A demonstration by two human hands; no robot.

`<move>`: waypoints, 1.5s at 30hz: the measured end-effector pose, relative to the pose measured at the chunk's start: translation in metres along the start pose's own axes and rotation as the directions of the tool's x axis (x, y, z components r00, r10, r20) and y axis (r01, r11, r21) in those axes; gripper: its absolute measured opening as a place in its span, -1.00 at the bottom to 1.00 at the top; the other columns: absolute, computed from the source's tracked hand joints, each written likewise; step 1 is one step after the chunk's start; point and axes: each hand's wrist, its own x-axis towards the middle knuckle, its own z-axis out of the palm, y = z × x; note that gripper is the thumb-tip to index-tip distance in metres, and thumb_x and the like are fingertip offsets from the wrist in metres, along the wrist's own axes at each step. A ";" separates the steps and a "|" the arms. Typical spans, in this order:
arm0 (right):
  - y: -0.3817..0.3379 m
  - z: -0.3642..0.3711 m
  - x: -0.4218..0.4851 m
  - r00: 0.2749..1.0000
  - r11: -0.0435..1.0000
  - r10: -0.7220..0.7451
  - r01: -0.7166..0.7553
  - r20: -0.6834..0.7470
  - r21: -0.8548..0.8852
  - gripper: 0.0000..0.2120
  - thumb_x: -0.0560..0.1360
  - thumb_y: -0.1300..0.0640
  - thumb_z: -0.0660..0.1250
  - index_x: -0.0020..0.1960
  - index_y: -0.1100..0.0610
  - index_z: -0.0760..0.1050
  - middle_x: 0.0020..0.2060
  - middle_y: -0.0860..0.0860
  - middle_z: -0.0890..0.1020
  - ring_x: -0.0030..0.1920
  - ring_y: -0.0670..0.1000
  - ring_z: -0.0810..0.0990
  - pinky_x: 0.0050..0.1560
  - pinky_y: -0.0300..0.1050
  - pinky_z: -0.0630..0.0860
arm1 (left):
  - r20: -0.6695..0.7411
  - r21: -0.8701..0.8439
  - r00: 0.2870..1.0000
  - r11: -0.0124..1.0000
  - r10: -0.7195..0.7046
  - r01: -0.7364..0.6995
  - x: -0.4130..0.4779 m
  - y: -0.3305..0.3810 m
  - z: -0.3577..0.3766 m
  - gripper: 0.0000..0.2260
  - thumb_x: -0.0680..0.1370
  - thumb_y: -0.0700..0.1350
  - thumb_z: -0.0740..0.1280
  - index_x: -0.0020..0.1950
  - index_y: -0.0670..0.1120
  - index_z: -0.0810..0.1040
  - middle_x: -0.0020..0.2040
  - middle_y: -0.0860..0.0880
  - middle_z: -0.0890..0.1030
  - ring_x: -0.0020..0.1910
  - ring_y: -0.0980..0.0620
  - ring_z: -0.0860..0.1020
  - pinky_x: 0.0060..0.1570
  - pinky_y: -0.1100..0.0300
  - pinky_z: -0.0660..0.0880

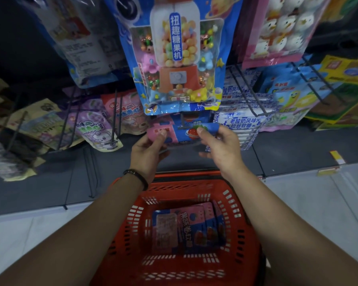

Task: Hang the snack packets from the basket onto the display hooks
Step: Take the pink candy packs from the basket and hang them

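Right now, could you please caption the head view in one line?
Left hand and right hand pinch a pink-and-blue snack packet below a candy-machine bag, above a red basket holding more packets.

The big candy-machine bag [182,58] hangs low, its bottom edge just above the pink-and-blue packet [182,133], closing the way upward. Purple packets [95,126] on wire hooks [115,112] crowd the left, white-and-blue packets [242,122] the right. Below them, the dark shelf [298,153] offers open room down to the red basket [244,223], whose mouth stands open.
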 end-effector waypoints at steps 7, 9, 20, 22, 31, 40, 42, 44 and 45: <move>-0.004 0.011 0.011 0.991 0.994 -0.059 0.047 -0.121 -0.103 -0.86 0.52 -0.15 0.54 -0.13 -0.12 0.69 -0.31 -0.14 0.73 -0.19 0.08 0.77 -0.08 0.34 0.72 | -0.065 0.045 0.998 0.999 -0.014 0.017 0.009 0.005 0.017 -0.89 0.62 0.06 0.48 0.06 0.06 0.76 -0.02 -0.12 0.73 -0.08 -0.08 0.65 -0.03 0.03 0.62; -0.003 0.013 0.014 0.989 0.993 -0.066 0.052 -0.130 -0.107 -0.85 0.46 -0.24 0.54 -0.15 -0.20 0.67 -0.31 -0.15 0.72 -0.20 0.08 0.76 -0.02 0.37 0.70 | -0.089 0.051 0.996 0.999 -0.010 0.015 0.012 0.006 0.020 -0.86 0.61 0.07 0.49 0.09 0.05 0.76 0.01 -0.09 0.77 -0.07 -0.07 0.65 -0.06 0.05 0.62; -0.004 0.011 0.019 0.970 0.986 -0.063 0.024 -0.234 -0.166 -0.75 0.40 -0.29 0.51 -0.21 -0.13 0.65 -0.39 -0.08 0.68 -0.30 0.10 0.70 -0.13 0.34 0.69 | -0.106 0.083 0.993 0.995 -0.049 0.058 0.009 -0.001 0.031 -0.88 0.62 0.12 0.47 -0.04 0.12 0.73 -0.18 0.09 0.71 -0.19 0.02 0.62 -0.15 0.06 0.60; -0.004 0.010 0.019 0.973 0.982 -0.023 -0.022 -0.231 -0.190 -0.65 0.41 -0.28 0.52 -0.21 0.00 0.65 -0.42 -0.05 0.66 -0.34 0.13 0.68 -0.15 0.33 0.69 | -0.135 0.079 0.987 0.992 -0.091 0.102 0.009 0.000 0.031 -0.88 0.61 0.12 0.47 -0.01 0.11 0.72 -0.18 0.09 0.70 -0.23 0.02 0.58 -0.17 0.07 0.58; 0.003 0.014 0.021 0.989 0.989 -0.007 -0.015 -0.146 -0.146 -0.81 0.48 -0.25 0.47 -0.18 -0.16 0.65 -0.35 -0.15 0.67 -0.25 0.11 0.70 -0.03 0.27 0.69 | -0.180 0.021 0.977 0.992 -0.116 0.122 0.016 0.003 0.020 -0.88 0.62 0.10 0.48 0.02 0.07 0.72 -0.03 -0.03 0.70 -0.18 0.01 0.60 -0.08 0.03 0.62; 0.007 0.020 0.016 0.990 0.961 -0.113 0.087 -0.086 -0.264 -0.76 0.64 0.18 0.44 0.25 0.04 0.47 -0.03 -0.24 0.63 -0.18 -0.45 0.61 -0.10 -0.56 0.44 | -0.215 0.095 0.968 0.984 -0.126 0.149 0.038 0.002 0.022 -0.73 0.61 0.21 0.43 0.11 0.04 0.68 0.09 -0.14 0.74 -0.01 -0.09 0.68 -0.02 -0.06 0.71; 0.012 0.019 0.015 0.991 0.940 -0.110 0.080 -0.074 -0.331 -0.72 0.59 0.18 0.47 0.24 0.04 0.48 -0.09 -0.20 0.66 -0.21 -0.30 0.63 -0.19 -0.44 0.43 | -0.187 0.112 0.970 0.978 -0.154 0.176 0.041 0.004 0.021 -0.66 0.60 0.24 0.42 0.19 0.01 0.64 0.07 -0.12 0.73 0.02 -0.10 0.71 -0.05 -0.03 0.71; 0.013 0.018 0.010 0.996 0.920 -0.067 0.040 -0.055 -0.390 -0.64 0.56 0.16 0.50 0.29 0.09 0.47 -0.10 -0.16 0.65 -0.17 -0.16 0.62 -0.24 -0.46 0.39 | -0.198 0.117 0.966 0.974 -0.167 0.192 0.039 0.009 0.017 -0.56 0.49 0.26 0.50 0.17 -0.03 0.60 0.00 -0.09 0.67 -0.08 -0.08 0.68 -0.13 0.05 0.68; 0.013 0.018 0.007 0.998 0.913 -0.040 0.017 -0.047 -0.407 -0.61 0.56 0.16 0.50 0.31 0.12 0.45 -0.09 -0.15 0.65 -0.15 -0.15 0.62 -0.24 -0.47 0.39 | -0.206 0.139 0.965 0.971 -0.164 0.195 0.037 0.010 0.013 -0.49 0.40 0.26 0.53 0.18 -0.04 0.59 0.02 -0.10 0.68 -0.10 -0.08 0.66 -0.17 0.08 0.67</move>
